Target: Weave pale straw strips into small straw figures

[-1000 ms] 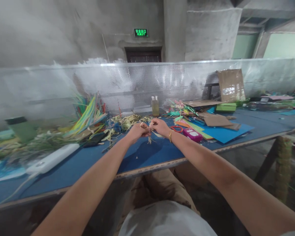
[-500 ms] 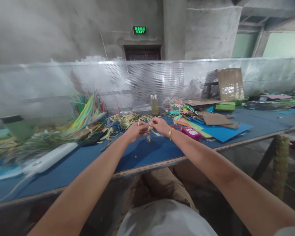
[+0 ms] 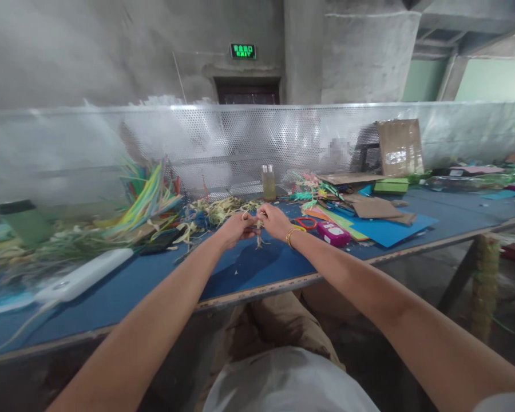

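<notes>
Over the blue tabletop [image 3: 257, 272], my left hand [image 3: 237, 229] and my right hand [image 3: 275, 221] meet, fingers pinched close together. Between them they grip a pale yellow-green strip [image 3: 260, 237], like raffia or paper ribbon, whose frayed end hangs below the fingertips. Exactly how the strip is folded or knotted is hidden by my fingers. Just behind the hands lies a heap of similar pale strips [image 3: 225, 209]. To the right of my right hand are red-handled scissors [image 3: 305, 222] and a magenta box [image 3: 333, 233].
A white power strip [image 3: 86, 274] with a cable and a green cup [image 3: 23, 222] are at left, near a bundle of coloured strips [image 3: 148, 197]. A clear bottle [image 3: 268, 182] stands behind. Blue card [image 3: 395, 230] and cardboard pieces [image 3: 375, 207] lie right, before a perforated metal screen [image 3: 249, 140].
My right hand has turned slightly over the strip and the loose strip end beside it no longer shows. The whole view has shifted a little.
</notes>
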### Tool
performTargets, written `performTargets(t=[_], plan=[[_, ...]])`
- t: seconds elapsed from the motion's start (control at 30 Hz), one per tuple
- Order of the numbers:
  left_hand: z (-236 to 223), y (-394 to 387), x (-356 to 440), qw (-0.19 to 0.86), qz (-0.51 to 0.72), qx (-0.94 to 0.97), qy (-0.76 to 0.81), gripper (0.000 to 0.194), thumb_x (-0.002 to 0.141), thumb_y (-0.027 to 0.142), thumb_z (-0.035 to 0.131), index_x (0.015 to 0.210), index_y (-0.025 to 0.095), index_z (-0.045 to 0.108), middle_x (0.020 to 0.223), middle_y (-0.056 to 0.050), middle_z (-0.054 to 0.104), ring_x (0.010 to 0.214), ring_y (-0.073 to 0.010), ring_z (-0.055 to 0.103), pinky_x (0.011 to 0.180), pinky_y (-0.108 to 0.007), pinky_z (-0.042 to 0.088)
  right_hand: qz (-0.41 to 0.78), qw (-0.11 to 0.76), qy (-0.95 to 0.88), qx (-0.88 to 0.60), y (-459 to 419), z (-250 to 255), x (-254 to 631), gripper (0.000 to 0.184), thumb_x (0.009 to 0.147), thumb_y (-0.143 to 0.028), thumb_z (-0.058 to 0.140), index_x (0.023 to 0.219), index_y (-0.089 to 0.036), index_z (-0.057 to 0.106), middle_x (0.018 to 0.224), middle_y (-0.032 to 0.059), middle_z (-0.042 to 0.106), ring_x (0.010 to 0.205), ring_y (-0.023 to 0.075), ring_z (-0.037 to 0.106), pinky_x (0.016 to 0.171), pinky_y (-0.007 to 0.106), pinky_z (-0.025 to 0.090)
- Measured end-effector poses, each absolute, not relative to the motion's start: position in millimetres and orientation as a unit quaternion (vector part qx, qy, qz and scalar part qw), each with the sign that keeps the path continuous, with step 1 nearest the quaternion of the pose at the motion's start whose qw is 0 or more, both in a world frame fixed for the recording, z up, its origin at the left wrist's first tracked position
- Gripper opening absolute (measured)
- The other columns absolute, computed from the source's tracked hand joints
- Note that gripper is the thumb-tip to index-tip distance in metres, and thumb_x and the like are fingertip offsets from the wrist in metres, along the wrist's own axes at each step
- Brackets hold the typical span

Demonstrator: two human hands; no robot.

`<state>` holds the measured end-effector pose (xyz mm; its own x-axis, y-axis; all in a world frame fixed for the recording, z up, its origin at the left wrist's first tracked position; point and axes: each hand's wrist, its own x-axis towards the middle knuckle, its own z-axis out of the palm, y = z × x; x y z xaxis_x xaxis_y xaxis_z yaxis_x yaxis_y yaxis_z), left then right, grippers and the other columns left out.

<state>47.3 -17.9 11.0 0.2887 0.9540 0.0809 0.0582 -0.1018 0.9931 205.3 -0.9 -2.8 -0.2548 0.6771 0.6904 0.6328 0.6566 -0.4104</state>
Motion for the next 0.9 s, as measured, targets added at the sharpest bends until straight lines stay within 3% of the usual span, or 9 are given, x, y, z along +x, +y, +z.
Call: performTargets(t=[0.17, 0.4, 0.6, 0.9], plan=[[12.3, -21.1, 51.2, 0.529, 0.432, 0.592, 0.428, 0.014, 0.078, 0.022, 0.07, 0.077, 0.017, 0.056, 0.065, -0.002, 0.066, 0.063, -0.0129, 0.067, 0.057, -0.02, 0.05, 0.027, 0.445, -0.79, -0.422, -3.6, -2.0, 205.8, 0.009, 0.089, -0.019, 0.048, 0.084, -0.018, 0.055, 0.083, 0.0034, 0.06, 0.08, 0.0165, 0.051, 0.073, 0.027, 0.036], [15.2, -23.3, 49.3, 0.518, 0.424, 0.603, 0.433, 0.028, 0.062, 0.028, 0.082, 0.072, 0.017, 0.058, 0.065, -0.001, 0.067, 0.066, -0.015, 0.068, 0.06, -0.022, 0.051, 0.015, 0.441, -0.785, -0.435, -7.2, -1.8, 200.8, 0.011, 0.088, -0.016, 0.046, 0.081, -0.019, 0.054, 0.084, 0.0039, 0.06, 0.081, 0.0172, 0.051, 0.076, 0.028, 0.038], [12.0, -21.7, 47.8, 0.483, 0.424, 0.631, 0.435, 0.032, 0.058, 0.031, 0.084, 0.071, 0.017, 0.059, 0.066, -0.002, 0.067, 0.065, -0.0143, 0.066, 0.058, -0.021, 0.051, 0.049, 0.461, -0.781, -0.419, -4.8, -2.2, 201.2, 0.011, 0.086, -0.013, 0.047, 0.079, -0.019, 0.053, 0.079, 0.0017, 0.059, 0.078, 0.0157, 0.052, 0.075, 0.027, 0.039], [8.3, -18.1, 52.7, 0.526, 0.451, 0.569, 0.443, 0.028, 0.064, 0.02, 0.081, 0.072, 0.017, 0.054, 0.061, 0.001, 0.061, 0.058, -0.0115, 0.065, 0.038, -0.012, 0.032, 0.037, 0.471, -0.778, -0.415, -3.9, -3.4, 201.0, 0.008, 0.087, -0.017, 0.049, 0.08, -0.019, 0.054, 0.083, 0.0027, 0.059, 0.08, 0.0161, 0.051, 0.075, 0.027, 0.038]])
